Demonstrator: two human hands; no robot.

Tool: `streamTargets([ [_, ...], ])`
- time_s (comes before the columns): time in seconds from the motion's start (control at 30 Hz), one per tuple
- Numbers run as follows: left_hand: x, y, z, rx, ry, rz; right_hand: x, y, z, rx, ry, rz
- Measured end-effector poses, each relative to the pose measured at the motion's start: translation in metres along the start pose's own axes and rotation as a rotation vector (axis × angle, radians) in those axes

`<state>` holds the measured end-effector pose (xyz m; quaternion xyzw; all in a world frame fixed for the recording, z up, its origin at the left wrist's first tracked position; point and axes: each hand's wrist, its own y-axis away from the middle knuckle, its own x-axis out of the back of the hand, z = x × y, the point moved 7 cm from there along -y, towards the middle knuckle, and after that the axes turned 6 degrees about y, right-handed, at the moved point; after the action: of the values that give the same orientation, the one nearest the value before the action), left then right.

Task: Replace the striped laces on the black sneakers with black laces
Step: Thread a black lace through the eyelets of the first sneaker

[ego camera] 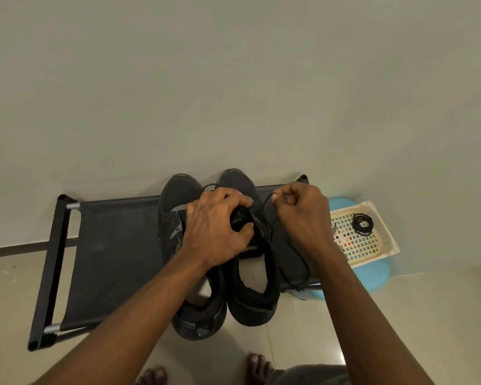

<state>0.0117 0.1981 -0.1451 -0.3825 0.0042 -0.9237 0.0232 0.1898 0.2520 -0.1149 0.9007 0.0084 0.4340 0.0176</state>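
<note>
**Lacing of a black sneaker, seen from above.** Two black low-cut sneakers are being supported side by side on a low rack of black fabric stretched over a black tubular frame (117,251). Their toes are pointing toward the rack's far edge and their heels are overhanging its near edge. The sneaker nearer the rack's middle (178,195) is being crossed by the left forearm. The sneaker nearer the rack's right end (256,301) is being laced.

The left hand (214,232) is being curled over the tongue and eyelet area of this second sneaker, fingers on the far side and thumb on the near side, so that the upper is being gripped. A thin black lace (265,202) is being pinched between thumb and forefinger of the right hand (300,218), the remaining fingers being folded into the palm, above the rack's right end. From the pinch the lace is being led down to the eyelets under the left fingers. How many eyelets are being filled cannot be told, black lying on black.

Just beyond the rack's right end, a cream perforated plastic basket (375,259) is being carried on a light blue plastic stool (372,276). A coiled black lace (362,224) is being held in the basket, on the side away from the rack. Black-and-white striped laces (334,227) are being draped over the basket edge nearest the rack.
</note>
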Motion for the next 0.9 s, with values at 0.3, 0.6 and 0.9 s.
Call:
streamTargets([
  [0.3,-0.002,-0.001,-0.003,0.053,0.000,-0.038,0.007,-0.006,0.020,-0.354,-0.953,0.142],
  [0.6,-0.003,-0.002,-0.003,0.049,-0.007,-0.036,-0.025,-0.001,0.011,-0.058,-0.017,-0.274],
  [0.9,-0.004,-0.002,-0.003,0.053,-0.032,-0.051,-0.036,0.003,0.010,0.060,0.223,-0.389],
])
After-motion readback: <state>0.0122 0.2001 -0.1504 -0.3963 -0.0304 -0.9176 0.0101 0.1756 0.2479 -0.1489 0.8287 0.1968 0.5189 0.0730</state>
